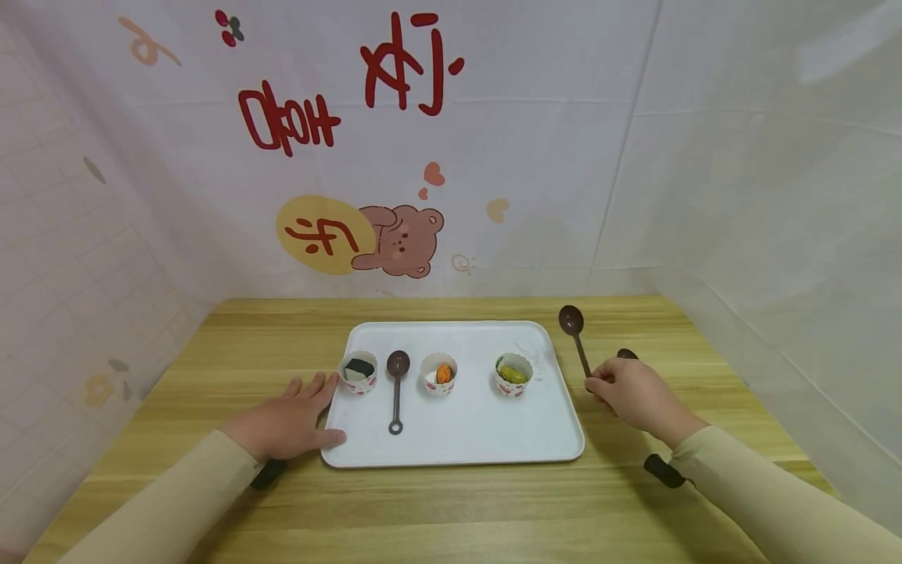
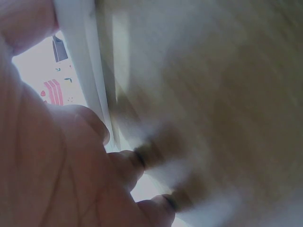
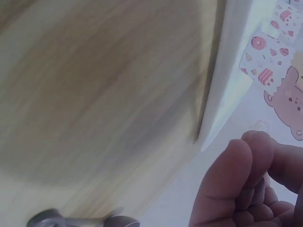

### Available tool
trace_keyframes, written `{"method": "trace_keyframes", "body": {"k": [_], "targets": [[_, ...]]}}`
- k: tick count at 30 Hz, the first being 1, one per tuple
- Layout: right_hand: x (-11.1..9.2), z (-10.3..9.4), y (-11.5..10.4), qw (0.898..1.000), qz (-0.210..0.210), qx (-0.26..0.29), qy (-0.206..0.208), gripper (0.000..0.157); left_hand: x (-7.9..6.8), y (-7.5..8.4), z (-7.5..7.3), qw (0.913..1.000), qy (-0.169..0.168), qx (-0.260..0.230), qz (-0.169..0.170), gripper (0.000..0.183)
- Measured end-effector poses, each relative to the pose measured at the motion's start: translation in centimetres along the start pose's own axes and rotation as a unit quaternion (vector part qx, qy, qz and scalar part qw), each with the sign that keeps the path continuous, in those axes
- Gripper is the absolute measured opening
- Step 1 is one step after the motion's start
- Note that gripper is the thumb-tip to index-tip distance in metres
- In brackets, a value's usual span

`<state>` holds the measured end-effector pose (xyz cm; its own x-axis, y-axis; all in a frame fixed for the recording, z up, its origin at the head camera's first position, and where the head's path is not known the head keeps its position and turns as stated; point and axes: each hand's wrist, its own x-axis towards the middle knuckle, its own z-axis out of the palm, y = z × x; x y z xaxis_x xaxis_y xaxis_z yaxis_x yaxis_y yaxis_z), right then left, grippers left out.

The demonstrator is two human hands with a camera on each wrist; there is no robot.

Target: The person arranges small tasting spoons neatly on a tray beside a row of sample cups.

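Observation:
My right hand pinches the end of a brown spoon's handle, to the right of the white tray. That spoon points away from me with its bowl at the far end; in the right wrist view the fingers hide it. Part of a second brown spoon shows behind the hand. My left hand rests at the tray's left edge, thumb over the rim and fingers spread beside a paper cup with black-and-white food. Another brown spoon lies on the tray, right of that cup.
On the tray also stand a paper cup with an orange piece and a paper cup with yellow-green food. The wooden table meets a printed cloth backdrop behind and on both sides.

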<state>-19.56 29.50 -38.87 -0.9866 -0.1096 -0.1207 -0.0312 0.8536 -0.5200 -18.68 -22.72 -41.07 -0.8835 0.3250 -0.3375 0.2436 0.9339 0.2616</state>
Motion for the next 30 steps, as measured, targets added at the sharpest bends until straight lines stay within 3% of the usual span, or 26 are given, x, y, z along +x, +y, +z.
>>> {"method": "trace_keyframes", "body": {"k": [14,30], "targets": [[-0.2,0.8,-1.8,0.998,0.002,0.070,-0.003,0.024,0.1,0.0,0.1,1.0000,0.002,0.001,-0.002,0.111],[-0.3,2.6,-3.9,0.983,0.013,0.181,-0.029,0.019,0.0,0.0,0.2,1.0000,0.005,0.003,0.002,0.110]]}}
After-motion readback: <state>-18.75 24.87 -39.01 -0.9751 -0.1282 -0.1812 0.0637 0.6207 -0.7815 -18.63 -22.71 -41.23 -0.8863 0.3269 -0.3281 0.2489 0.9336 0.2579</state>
